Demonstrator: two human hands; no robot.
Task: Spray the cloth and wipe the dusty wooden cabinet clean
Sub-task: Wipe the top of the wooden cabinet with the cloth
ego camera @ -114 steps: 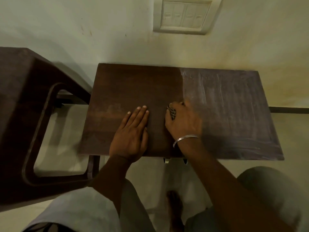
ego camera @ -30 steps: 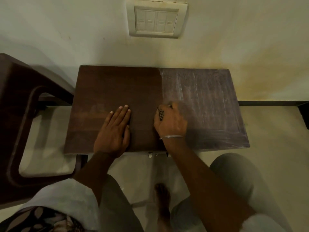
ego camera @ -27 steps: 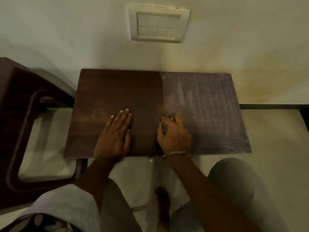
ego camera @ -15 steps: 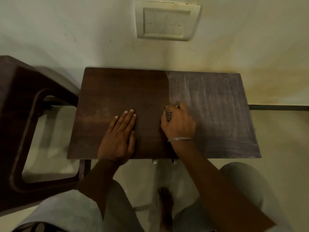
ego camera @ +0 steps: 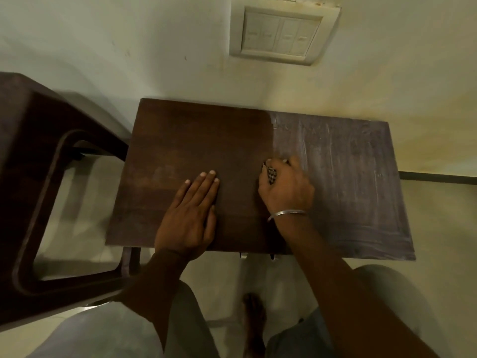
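The wooden cabinet top stands against the wall. Its left half is dark and clean; its right half is grey with streaked dust. My left hand lies flat on the clean part, fingers straight. My right hand sits at the line between clean and dusty wood, fingers curled round a small checked cloth. Only a bit of the cloth shows under my thumb. No spray bottle is in view.
A dark brown plastic chair stands close on the left, touching the cabinet's corner. A switch plate is on the wall above. My knees and one bare foot are below the cabinet's front edge, over a pale floor.
My right hand has rubbed the cloth back and forth along the clean-dusty border, toward me and then away again. My left hand has stayed flat in place.
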